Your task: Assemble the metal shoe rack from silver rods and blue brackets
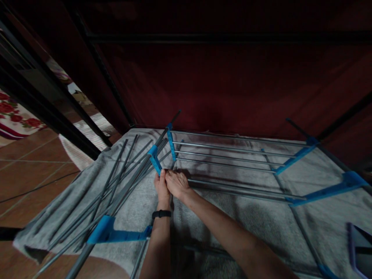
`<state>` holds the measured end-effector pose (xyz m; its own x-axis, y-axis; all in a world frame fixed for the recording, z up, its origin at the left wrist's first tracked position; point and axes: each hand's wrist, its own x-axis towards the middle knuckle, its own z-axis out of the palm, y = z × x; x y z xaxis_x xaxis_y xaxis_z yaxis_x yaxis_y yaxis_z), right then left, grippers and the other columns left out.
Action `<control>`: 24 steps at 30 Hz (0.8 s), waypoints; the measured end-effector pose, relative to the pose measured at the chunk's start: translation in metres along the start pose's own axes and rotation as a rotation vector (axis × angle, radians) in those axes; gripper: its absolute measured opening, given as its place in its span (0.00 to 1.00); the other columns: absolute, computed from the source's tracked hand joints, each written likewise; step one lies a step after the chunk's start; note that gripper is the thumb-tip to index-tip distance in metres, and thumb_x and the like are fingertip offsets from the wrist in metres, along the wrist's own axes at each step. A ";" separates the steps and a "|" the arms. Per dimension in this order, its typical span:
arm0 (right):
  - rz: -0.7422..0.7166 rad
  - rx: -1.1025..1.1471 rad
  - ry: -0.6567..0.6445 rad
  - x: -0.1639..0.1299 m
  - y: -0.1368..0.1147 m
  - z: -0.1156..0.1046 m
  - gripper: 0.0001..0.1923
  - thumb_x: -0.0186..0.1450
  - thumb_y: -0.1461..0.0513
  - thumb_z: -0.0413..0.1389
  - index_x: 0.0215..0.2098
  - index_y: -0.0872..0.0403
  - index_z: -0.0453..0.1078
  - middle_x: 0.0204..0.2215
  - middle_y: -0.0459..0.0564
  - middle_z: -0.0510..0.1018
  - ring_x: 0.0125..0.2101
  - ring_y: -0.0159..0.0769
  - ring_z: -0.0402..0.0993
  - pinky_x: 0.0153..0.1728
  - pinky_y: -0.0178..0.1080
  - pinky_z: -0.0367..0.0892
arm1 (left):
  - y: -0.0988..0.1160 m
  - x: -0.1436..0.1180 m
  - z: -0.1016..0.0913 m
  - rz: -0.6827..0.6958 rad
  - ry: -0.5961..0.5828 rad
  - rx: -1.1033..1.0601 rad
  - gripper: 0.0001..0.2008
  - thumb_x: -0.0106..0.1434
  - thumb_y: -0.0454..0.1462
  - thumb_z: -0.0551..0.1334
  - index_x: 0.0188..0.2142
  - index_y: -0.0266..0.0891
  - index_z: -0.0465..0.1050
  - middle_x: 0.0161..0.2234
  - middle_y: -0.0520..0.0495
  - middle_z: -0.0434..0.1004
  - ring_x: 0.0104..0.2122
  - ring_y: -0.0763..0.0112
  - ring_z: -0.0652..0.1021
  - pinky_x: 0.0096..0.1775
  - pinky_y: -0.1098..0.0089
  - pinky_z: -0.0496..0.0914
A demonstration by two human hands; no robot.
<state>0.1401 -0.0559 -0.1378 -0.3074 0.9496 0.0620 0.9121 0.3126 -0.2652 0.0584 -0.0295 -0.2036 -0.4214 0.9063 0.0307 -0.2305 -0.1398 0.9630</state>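
Observation:
My left hand point(162, 186), with a dark band on its wrist, is closed around the lower end of a blue plastic bracket point(156, 162). Pressed close beside it, my right hand point(178, 183) is closed on the left end of a metal tube point(232, 187). My fingers hide the joint between tube and bracket. Farther back, several tubes point(226, 146) run from another blue bracket point(171, 142) to a bracket on the right point(298, 155). The held tube's far end meets a near right bracket point(328, 190). Below left is one more blue bracket point(116, 235).
Loose grey tubes point(116, 178) lie piled on the left of the grey blanket point(255, 221). A dark red panel point(221, 85) stands behind the rack. Black metal posts point(52, 106) rise at left above the tiled floor point(35, 162). A phone-like object point(360, 248) lies at lower right.

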 end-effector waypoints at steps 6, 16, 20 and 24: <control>0.015 -0.015 -0.002 0.001 -0.001 0.001 0.23 0.75 0.66 0.35 0.52 0.56 0.71 0.51 0.55 0.79 0.45 0.38 0.78 0.44 0.40 0.71 | 0.003 -0.002 0.002 -0.005 0.012 0.022 0.26 0.50 0.60 0.67 0.28 0.40 0.67 0.23 0.55 0.68 0.25 0.73 0.68 0.31 0.68 0.66; -0.048 -0.058 0.084 -0.017 0.008 -0.003 0.20 0.74 0.67 0.39 0.54 0.58 0.70 0.49 0.57 0.78 0.49 0.40 0.72 0.56 0.45 0.62 | 0.004 -0.002 0.002 0.028 -0.018 0.056 0.24 0.51 0.56 0.69 0.24 0.40 0.66 0.21 0.57 0.65 0.23 0.75 0.65 0.29 0.70 0.64; -0.064 -0.057 0.154 -0.042 0.025 -0.005 0.20 0.74 0.66 0.40 0.58 0.57 0.67 0.48 0.57 0.77 0.49 0.43 0.70 0.56 0.47 0.61 | 0.004 -0.003 0.004 0.048 -0.002 0.086 0.21 0.53 0.53 0.69 0.26 0.40 0.68 0.22 0.57 0.66 0.24 0.75 0.66 0.30 0.71 0.62; -0.081 -0.031 0.196 -0.071 0.046 -0.006 0.22 0.72 0.67 0.44 0.62 0.55 0.64 0.56 0.57 0.73 0.55 0.42 0.67 0.60 0.46 0.60 | 0.005 -0.004 0.004 0.073 0.000 0.141 0.20 0.55 0.53 0.68 0.25 0.40 0.66 0.22 0.57 0.64 0.24 0.75 0.64 0.30 0.71 0.61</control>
<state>0.2054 -0.1090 -0.1481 -0.3243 0.9070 0.2688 0.8954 0.3860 -0.2219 0.0624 -0.0319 -0.1981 -0.4325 0.8958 0.1024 -0.0732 -0.1481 0.9863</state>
